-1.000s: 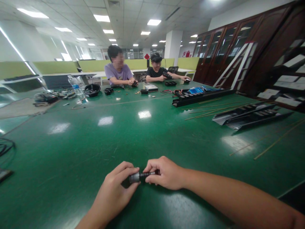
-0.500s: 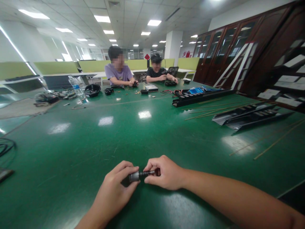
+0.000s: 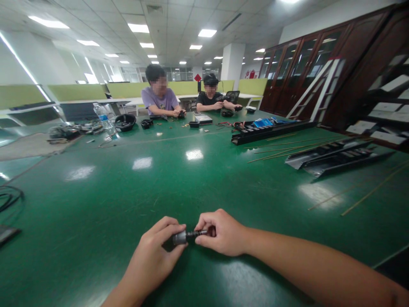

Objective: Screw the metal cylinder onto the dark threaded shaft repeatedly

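Note:
Low in the head view, my left hand (image 3: 156,248) is closed round a short grey metal cylinder (image 3: 179,238), thumb below and fingers above. A thin dark shaft (image 3: 195,233) with ring-like coils or threads sticks out of the cylinder's right end, roughly level. At the shaft's bright tip, the thumb and forefinger of my right hand (image 3: 222,233) are pinched together. The curled fingers partly hide what lies behind that tip. Both hands are just above the green tabletop (image 3: 153,183).
Across the table sit two people (image 3: 159,96) handling small dark parts. Black metal channels (image 3: 338,157) and thin rods (image 3: 281,151) lie to the right. A plastic bottle (image 3: 104,115) and a black bin (image 3: 125,122) are at far left; a black cable (image 3: 11,198) lies nearer.
My right hand has shifted very slightly right, and the coils on the shaft show more plainly. My left hand keeps its hold. Across the table, the right-hand person's hands have moved a little.

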### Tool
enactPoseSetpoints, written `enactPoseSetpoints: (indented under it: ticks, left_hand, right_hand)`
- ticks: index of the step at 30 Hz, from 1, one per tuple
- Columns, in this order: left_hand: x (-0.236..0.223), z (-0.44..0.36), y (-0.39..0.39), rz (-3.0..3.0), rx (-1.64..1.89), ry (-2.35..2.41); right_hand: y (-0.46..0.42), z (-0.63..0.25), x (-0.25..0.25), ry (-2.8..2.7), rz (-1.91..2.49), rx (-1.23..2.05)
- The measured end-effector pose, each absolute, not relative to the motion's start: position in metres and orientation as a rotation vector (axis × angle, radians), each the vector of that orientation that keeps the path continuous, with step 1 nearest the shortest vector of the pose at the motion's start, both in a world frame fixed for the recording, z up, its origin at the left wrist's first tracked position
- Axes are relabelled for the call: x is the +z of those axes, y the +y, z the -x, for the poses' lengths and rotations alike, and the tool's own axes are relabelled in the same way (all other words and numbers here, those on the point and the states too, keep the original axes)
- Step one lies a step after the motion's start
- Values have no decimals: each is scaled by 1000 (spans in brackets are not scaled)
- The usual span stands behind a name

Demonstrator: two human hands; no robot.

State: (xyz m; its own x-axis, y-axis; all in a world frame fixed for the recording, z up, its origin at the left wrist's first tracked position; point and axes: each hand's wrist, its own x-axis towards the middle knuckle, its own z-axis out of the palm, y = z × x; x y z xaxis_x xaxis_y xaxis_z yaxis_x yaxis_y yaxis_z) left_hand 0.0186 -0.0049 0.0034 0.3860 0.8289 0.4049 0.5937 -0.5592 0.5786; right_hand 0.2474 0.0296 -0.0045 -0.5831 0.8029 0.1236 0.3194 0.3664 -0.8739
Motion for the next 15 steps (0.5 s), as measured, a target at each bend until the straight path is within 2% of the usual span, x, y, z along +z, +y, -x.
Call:
enactPoseSetpoints:
  ticks: [9, 15]
  left_hand:
    - [4, -18, -4, -2316, 961, 1240]
    - [2, -17, -5, -2311, 987, 1222]
  right_hand:
    - [29, -246, -4, -2038, 973, 1234]
    - [28, -246, -2, -2061, 1019, 1170]
